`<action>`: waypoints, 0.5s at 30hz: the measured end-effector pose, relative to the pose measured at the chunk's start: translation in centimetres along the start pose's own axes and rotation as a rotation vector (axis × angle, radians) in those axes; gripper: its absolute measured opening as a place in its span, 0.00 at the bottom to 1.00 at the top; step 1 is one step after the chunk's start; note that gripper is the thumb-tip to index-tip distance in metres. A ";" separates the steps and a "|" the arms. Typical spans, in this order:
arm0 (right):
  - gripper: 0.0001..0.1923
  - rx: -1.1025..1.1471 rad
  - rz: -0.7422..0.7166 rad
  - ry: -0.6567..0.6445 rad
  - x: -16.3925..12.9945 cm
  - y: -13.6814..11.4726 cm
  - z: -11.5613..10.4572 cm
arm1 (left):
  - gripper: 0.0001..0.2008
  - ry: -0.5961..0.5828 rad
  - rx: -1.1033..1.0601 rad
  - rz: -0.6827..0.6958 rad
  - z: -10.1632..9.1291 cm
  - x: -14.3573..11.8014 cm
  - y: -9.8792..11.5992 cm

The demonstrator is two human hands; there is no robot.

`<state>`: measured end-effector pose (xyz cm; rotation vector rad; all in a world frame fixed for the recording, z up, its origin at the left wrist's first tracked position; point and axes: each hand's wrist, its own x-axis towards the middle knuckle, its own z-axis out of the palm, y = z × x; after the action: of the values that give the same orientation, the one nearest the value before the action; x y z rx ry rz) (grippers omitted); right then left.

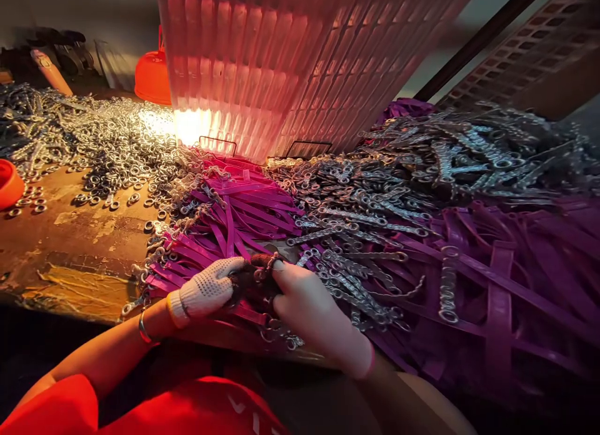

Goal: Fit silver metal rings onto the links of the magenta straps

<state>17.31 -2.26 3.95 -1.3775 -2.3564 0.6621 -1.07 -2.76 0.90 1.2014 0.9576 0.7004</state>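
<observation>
Both gloved hands meet over the near edge of the bench. My left hand [209, 288], in a white dotted glove with dark fingertips, is closed; whatever is in its fingers is too dark to make out. My right hand [312, 313], in a pale glove, pinches with its thumb on a small ringed metal piece [261, 274], mostly hidden between the fingers. Just beyond and under the hands lie magenta flat strips [253, 204]. To the right is a heap of silver chain-like strips of joined rings [360, 285], some close to the right hand.
A pile of loose metal rings [117, 154] covers the back left under a lit red lamp [154, 77]. A ribbed translucent panel [244, 60] stands at the back. Purple straps [501, 291] spread to the right. Worn wooden benchtop [94, 235] shows at left.
</observation>
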 end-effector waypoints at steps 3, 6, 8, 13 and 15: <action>0.26 0.023 0.021 -0.042 -0.1 -0.2 -0.8 | 0.07 0.026 0.293 0.066 -0.8 -0.4 1.1; 0.23 0.096 0.063 -0.082 0.0 -0.5 -1.0 | 0.06 -0.074 0.270 -0.004 -1.3 -0.6 1.6; 0.19 0.157 0.084 -0.097 -0.1 -0.6 -0.8 | 0.06 -0.179 0.155 -0.078 -1.7 -0.8 1.5; 0.13 0.372 0.098 -0.124 -0.8 -0.6 -0.1 | 0.07 -0.320 0.119 -0.077 -2.2 -1.6 1.4; 0.13 0.451 0.121 -0.079 -1.6 -0.6 0.3 | 0.10 -0.280 0.137 -0.071 -1.9 -2.0 1.2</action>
<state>17.47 -3.94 3.89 -1.3088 -2.0154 1.2137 -3.60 -3.34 2.33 1.3394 0.8181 0.4016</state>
